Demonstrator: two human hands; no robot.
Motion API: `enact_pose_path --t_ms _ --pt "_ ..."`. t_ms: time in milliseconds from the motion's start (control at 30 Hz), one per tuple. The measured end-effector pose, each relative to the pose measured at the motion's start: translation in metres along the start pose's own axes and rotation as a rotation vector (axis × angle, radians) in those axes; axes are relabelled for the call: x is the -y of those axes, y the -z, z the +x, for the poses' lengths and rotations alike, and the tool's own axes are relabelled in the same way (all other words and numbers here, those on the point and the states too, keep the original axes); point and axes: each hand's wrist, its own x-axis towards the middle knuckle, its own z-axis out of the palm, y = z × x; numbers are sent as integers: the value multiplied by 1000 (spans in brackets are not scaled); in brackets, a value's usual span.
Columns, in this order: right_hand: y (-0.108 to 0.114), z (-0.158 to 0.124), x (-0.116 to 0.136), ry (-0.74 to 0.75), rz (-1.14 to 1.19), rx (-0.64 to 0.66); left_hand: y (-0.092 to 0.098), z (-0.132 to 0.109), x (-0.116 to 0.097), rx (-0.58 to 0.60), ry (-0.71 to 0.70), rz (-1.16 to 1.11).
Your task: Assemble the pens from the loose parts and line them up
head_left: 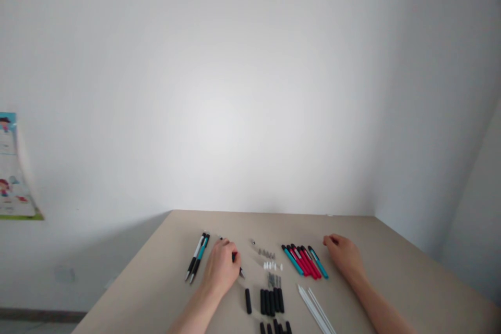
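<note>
My left hand (pixel 222 266) rests on the beige table (pixel 164 271), its fingers curled round a black pen (pixel 239 267) whose tip pokes out at the right of the hand. Two assembled pens (pixel 198 263), one white and one teal, lie just left of that hand. My right hand (pixel 344 255) lies on the table with fingers loosely curled and nothing visible in it, right beside a row of red and teal pen barrels (pixel 304 261). Between the hands lie small metal tips (pixel 265 252), white caps (pixel 271 266) and springs (pixel 274 279).
Several black rubber grips (pixel 271 301) lie near the table's front, one grip (pixel 248 300) apart at the left. White refill tubes (pixel 315 309) lie at the front right. A white wall rises behind the table, with a colourful poster (pixel 11 172) at the far left.
</note>
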Motion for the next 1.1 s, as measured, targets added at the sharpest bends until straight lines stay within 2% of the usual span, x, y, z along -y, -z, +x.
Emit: enact_pose_path --t_ms 367,533,700,800,1100 --pt "-3 4 1 54 -27 103 13 8 -4 147 54 209" --pt "-3 5 2 59 -45 148 16 4 -9 152 103 306" --pt "-5 8 -2 59 -53 159 22 5 -9 127 260 435" --pt "-7 9 -4 59 -47 155 27 7 -6 155 338 498" --pt "-9 7 0 52 -44 138 43 10 -2 208 378 609"
